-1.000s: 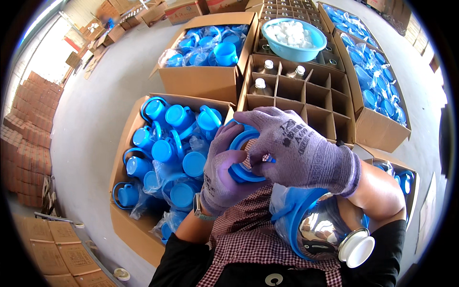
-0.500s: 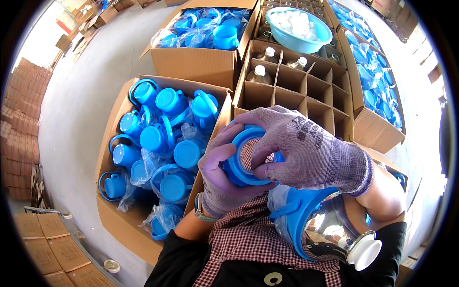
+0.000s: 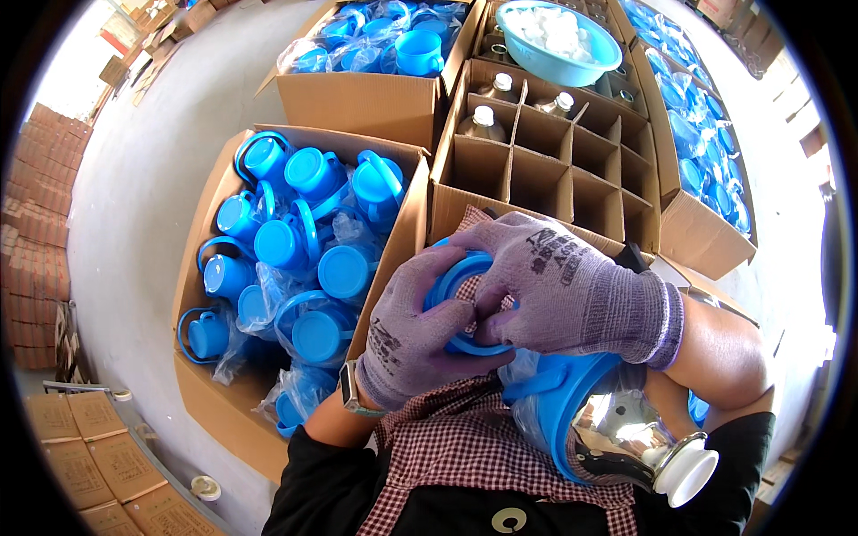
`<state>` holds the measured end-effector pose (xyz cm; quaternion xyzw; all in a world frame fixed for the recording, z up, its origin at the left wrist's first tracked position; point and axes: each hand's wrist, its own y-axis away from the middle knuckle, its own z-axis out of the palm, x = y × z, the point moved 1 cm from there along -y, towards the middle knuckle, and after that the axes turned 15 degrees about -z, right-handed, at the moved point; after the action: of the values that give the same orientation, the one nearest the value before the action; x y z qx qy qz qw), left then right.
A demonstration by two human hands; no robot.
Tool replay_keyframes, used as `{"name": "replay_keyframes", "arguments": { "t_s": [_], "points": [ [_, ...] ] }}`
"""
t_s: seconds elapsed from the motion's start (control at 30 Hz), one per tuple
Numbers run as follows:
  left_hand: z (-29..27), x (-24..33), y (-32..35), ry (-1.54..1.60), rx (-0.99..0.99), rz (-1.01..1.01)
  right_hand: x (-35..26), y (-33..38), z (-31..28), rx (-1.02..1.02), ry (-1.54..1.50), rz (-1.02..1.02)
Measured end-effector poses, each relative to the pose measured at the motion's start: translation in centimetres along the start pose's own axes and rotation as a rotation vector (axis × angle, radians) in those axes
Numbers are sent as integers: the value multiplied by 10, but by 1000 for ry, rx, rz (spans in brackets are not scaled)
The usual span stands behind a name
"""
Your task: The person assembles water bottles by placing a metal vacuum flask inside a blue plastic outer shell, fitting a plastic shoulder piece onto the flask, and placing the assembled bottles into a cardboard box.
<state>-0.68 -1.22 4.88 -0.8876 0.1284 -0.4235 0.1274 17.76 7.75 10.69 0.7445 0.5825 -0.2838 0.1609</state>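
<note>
Grey floor [image 3: 134,214] spreads beyond an open carton [image 3: 223,420] of blue cups [image 3: 322,338]. Above a checked apron [image 3: 451,442], the left hand [image 3: 407,332] curls its fingers around a blue ring [image 3: 461,271]; the right hand [image 3: 559,281] bends its fingers over it, what they pinch hidden.

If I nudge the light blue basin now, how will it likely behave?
The light blue basin looks like thin plastic, so it would probably flex slightly. Its surface seems smooth, so it may be slippery. The white pieces heaped inside would likely shift, perhaps spill, if it tipped.
</note>
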Motion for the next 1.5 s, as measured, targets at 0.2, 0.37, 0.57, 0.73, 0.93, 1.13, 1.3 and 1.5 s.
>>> {"name": "replay_keyframes", "arguments": {
  "t_s": [0.2, 0.37, 0.57, 0.73, 0.93, 1.13, 1.3, 1.5],
  "points": [
    [-5, 1, 5, -115, 41, 68, -11, -7, -6, -198, -98, 76],
    [-24, 4, 7, -159, -14, 115, -12, -6, -16, -205, -199, -40],
    [-30, 6, 6, -181, -49, 147, -12, 2, 3, -138, -118, -47],
    [-27, 1, 8, -136, -63, 151, -21, -3, 2, -198, 64, -62],
    [-21, -5, 11, -93, -146, 117, -16, -6, 0, -340, -59, 39],
    [-20, -11, 7, -112, -67, 120, -6, 0, 19, -104, 44, -75],
    [-21, -19, 3, -69, -74, 139, -2, 1, 26, -76, 82, -62],
    [-20, -36, 2, -3, -60, 216, -9, -13, 7, -186, -163, 33]
  ]
}}
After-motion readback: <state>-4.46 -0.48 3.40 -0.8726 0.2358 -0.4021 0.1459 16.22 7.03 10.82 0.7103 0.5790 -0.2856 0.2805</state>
